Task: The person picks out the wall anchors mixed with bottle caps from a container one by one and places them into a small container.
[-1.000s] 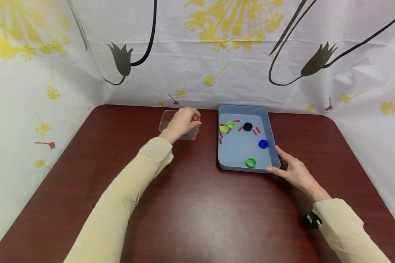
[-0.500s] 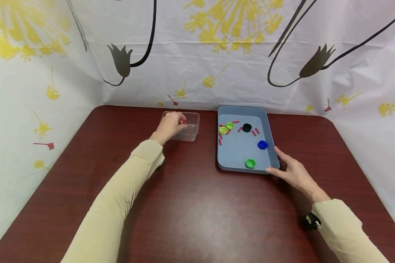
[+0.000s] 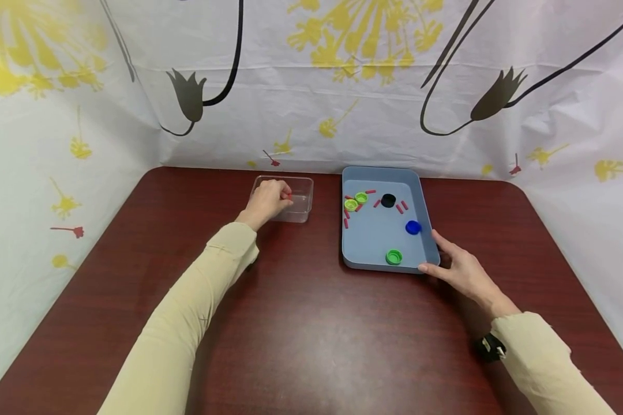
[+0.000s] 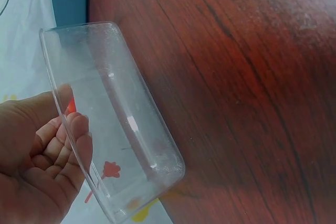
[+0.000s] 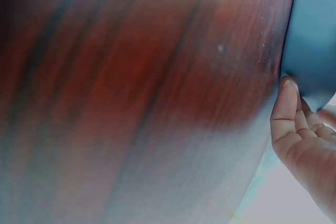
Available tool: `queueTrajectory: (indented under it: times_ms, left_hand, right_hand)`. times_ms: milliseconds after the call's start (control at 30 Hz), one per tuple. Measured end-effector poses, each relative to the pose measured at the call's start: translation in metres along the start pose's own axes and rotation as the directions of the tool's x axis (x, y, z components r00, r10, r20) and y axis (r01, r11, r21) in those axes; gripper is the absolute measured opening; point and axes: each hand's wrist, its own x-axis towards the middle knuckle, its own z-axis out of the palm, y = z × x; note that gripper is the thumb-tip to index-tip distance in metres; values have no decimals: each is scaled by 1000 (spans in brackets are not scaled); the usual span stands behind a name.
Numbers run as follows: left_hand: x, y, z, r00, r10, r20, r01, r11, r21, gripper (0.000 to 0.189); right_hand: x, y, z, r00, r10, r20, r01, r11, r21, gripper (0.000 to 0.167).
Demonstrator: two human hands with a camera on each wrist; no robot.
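My left hand (image 3: 267, 201) is over the clear plastic box (image 3: 303, 202), its thumb and index finger pinching a small red stick (image 4: 71, 103). Through the box's clear wall (image 4: 131, 129) the left wrist view shows the fingertips and the stick; the rest of the stick is hidden by the fingers. My right hand (image 3: 464, 274) holds the near right corner of the blue-grey tray (image 3: 368, 242), thumb on the front side and fingers along the right side. The right wrist view shows the thumb (image 5: 286, 103) against the tray's wall.
In the tray lie a black cap (image 3: 388, 200), a blue cap (image 3: 413, 227), a green cap (image 3: 394, 257), two yellow-green caps (image 3: 351, 205) and several red sticks (image 3: 400, 209). A patterned white sheet (image 3: 311, 127) stands behind the brown table (image 3: 311, 334).
My left hand has moved left, from the box's right side to above its left half, with the red stick still pinched. The right hand stays at the tray's corner.
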Motion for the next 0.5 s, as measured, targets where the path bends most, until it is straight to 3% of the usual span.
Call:
queueTrajectory:
  times_ms: [500]
  left_hand:
    - [-2,0,1,1000,-12,-7,12,1000,-11,26]
  right_hand:
    - [1,2,0,1000,13,8,-13,1000,10,92]
